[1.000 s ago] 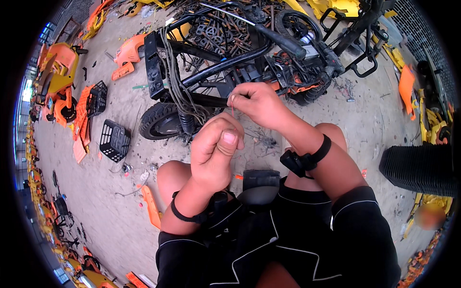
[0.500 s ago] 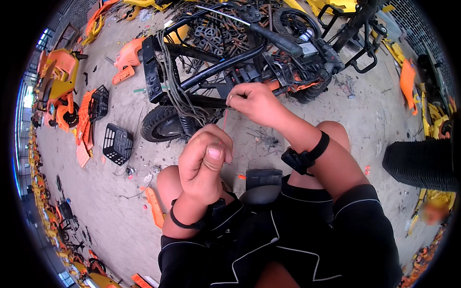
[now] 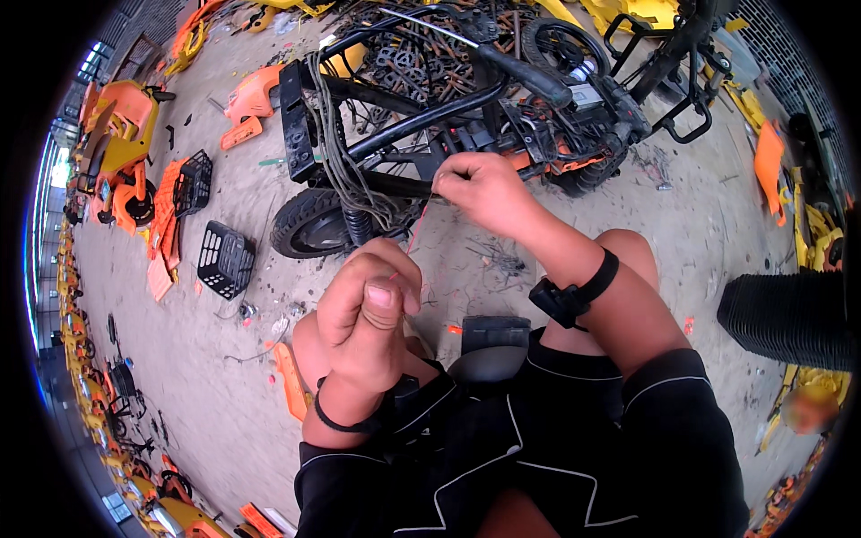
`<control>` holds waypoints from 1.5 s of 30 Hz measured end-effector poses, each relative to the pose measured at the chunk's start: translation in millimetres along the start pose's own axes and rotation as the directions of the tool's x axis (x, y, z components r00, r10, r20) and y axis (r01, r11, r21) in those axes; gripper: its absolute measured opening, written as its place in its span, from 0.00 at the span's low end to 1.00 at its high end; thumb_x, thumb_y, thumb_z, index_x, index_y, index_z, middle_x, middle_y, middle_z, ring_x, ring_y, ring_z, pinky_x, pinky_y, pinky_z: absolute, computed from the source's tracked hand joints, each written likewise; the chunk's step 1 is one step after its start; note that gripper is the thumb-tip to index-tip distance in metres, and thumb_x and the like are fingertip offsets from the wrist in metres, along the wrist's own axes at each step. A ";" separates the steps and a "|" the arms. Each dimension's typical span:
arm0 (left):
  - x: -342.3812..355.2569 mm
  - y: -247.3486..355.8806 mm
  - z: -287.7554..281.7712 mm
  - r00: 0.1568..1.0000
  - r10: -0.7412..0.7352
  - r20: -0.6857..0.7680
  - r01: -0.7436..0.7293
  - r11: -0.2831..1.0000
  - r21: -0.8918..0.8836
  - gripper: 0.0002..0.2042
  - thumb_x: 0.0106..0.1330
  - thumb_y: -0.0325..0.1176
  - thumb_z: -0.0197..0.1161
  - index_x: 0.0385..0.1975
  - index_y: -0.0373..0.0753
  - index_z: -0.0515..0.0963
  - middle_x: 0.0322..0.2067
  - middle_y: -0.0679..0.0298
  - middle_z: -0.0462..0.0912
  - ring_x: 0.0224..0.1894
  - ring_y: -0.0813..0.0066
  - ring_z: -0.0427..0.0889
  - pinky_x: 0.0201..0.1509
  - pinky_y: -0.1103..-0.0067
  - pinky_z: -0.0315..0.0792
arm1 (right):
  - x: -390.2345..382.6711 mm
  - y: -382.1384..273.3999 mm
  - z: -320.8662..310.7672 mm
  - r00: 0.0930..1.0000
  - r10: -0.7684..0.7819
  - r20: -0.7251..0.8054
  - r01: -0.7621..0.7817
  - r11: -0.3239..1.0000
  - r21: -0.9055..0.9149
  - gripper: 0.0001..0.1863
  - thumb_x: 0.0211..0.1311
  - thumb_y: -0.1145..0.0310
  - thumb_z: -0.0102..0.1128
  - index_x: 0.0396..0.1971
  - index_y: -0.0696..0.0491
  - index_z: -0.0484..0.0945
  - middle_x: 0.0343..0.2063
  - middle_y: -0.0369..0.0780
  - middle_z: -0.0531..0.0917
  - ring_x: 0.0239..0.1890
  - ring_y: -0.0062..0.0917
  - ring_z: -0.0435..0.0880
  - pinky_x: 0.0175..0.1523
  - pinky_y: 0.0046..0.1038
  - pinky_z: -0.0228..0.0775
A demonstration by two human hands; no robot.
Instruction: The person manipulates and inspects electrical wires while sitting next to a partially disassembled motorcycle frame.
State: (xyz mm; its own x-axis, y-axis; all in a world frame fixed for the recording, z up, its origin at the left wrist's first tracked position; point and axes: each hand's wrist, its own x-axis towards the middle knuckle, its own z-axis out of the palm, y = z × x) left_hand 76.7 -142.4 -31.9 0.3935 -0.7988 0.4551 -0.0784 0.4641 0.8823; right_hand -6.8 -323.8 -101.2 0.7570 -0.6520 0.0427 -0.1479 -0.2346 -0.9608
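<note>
A thin red wire (image 3: 418,226) runs between my two hands. My left hand (image 3: 366,309) is closed on its lower end, the thumb pressed against curled fingers. Higher up and to the right, my right hand (image 3: 484,190) pinches the other end between thumb and fingers. Both hands are in front of a stripped black scooter frame (image 3: 417,118), which lies tipped over. A bundle of grey cables (image 3: 330,134) drapes down the frame near its tyred wheel (image 3: 308,224). My right fingers are close to the frame's lower tube; whether they touch it I cannot tell.
Two black crates (image 3: 225,260) sit on the left beside orange panels (image 3: 161,220). A heap of metal parts (image 3: 413,63) lies behind the frame. Wire scraps (image 3: 498,258) litter the floor, and a ribbed black stack (image 3: 785,314) stands at right. A dark box-like piece (image 3: 495,332) is between my knees.
My left hand has moved slightly left and down, and the red wire slants more between my hands. The view has shifted a little; both hands keep their grip.
</note>
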 end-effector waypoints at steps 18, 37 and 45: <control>21.1 -2.5 -49.3 0.976 -0.092 -0.197 -0.089 0.656 -0.750 0.14 0.76 0.36 0.42 0.26 0.39 0.65 0.24 0.66 0.63 0.25 0.79 0.60 0.24 0.82 0.58 | -20.5 9.7 -20.5 0.974 -0.069 0.216 0.073 0.997 -0.009 0.10 0.62 0.68 0.61 0.39 0.57 0.84 0.29 0.38 0.87 0.30 0.18 0.83 0.38 0.23 0.74; 36.5 -48.1 -19.4 0.933 -0.359 0.008 0.157 0.386 -0.909 0.16 0.75 0.40 0.44 0.25 0.40 0.65 0.23 0.67 0.62 0.24 0.79 0.59 0.24 0.84 0.58 | -2.4 -22.4 -18.6 0.987 -0.093 0.129 0.009 0.840 0.542 0.14 0.67 0.65 0.58 0.46 0.58 0.80 0.34 0.36 0.84 0.30 0.13 0.75 0.36 0.17 0.68; 35.3 -47.1 -18.8 0.929 -0.370 -0.016 0.172 0.471 -0.865 0.16 0.75 0.41 0.44 0.24 0.40 0.65 0.22 0.67 0.62 0.24 0.79 0.59 0.23 0.85 0.57 | 3.8 -18.4 -22.5 0.994 -0.084 0.073 0.027 0.814 0.580 0.15 0.67 0.62 0.58 0.44 0.58 0.81 0.32 0.36 0.85 0.26 0.11 0.74 0.30 0.13 0.65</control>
State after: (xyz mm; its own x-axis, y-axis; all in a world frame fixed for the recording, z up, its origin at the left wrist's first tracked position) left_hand 111.4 -185.2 -59.6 0.4095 -0.9074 0.0946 0.8235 0.4123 0.3897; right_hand -15.5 -338.2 -77.2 0.8110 -0.5758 0.1037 0.2690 0.2096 -0.9401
